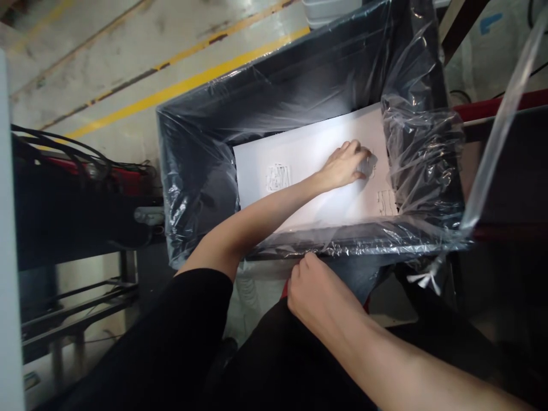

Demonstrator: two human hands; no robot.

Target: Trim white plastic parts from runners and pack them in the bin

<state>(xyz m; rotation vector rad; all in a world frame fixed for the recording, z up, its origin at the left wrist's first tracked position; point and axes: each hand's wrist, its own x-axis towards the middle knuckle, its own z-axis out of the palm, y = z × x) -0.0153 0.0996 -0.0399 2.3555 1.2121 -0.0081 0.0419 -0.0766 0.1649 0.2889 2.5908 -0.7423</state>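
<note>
My left hand [349, 162] reaches down into a large dark bin [308, 85] lined with a clear plastic liner [422, 137]. Its fingers are curled down at a white sheet [312, 140] on the bin's floor. Something small and pale shows at the fingertips, too blurred to name. One group of small, thin-edged white pieces [278, 178] lies on the sheet's left part, another small group [386, 202] near its right corner. At the bin's near rim my right hand [314, 285] is closed, its fingers against the edge of the liner.
A twisted plastic strand [496, 142] rises at the right, beside a knotted end [428, 278]. Dark machinery with cables [64, 154] stands left. Behind the bin are a yellow floor line [171, 91] and a pale container [329, 10]. A red-edged frame [500, 105] is at right.
</note>
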